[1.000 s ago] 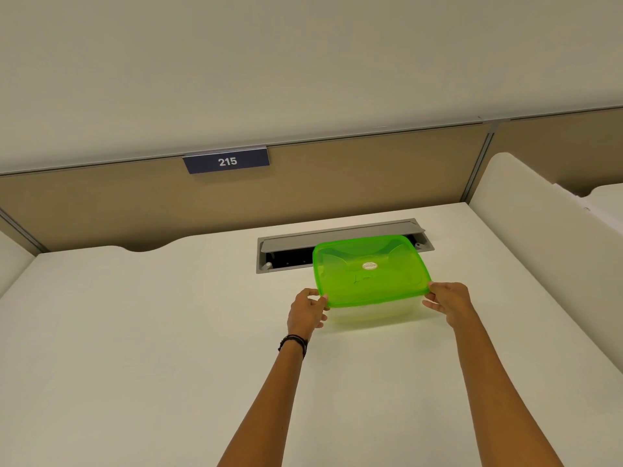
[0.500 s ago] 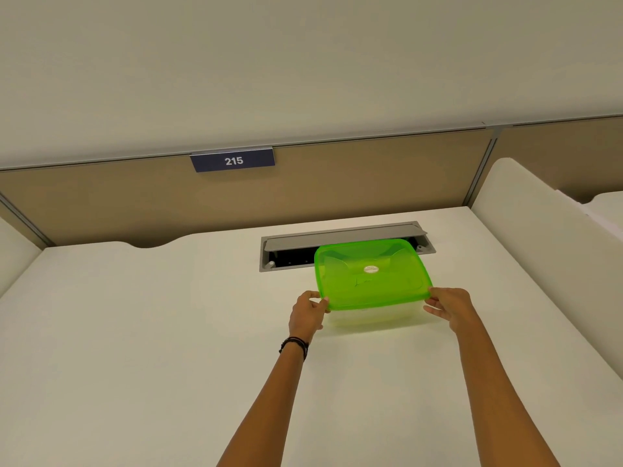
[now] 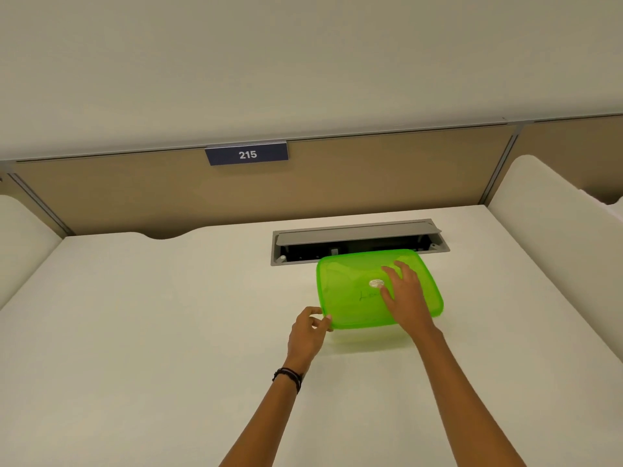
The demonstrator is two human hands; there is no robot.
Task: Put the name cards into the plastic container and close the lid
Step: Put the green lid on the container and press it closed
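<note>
In the head view, one clear plastic container [image 3: 371, 336] is seen on the white table [image 3: 151, 332], covered by one translucent green rectangular lid [image 3: 350, 291], just in front of one grey cable hatch [image 3: 354, 235] set into the table. Two hands are counted. The lid's near left corner is pinched between the thumb and curled fingers of the left hand [image 3: 305, 335], on whose wrist one black bracelet [image 3: 288, 377] is worn. The right hand [image 3: 406, 298] is laid flat on the lid's top, fingers straight and spread. One dark blue sign [image 3: 247, 154] marked 215 is fixed to the beige partition [image 3: 371, 183] behind.

container [image 3: 367, 336] contents hidden, lid [image 3: 347, 278] handwriting [image 3: 368, 295] unreadable
</note>
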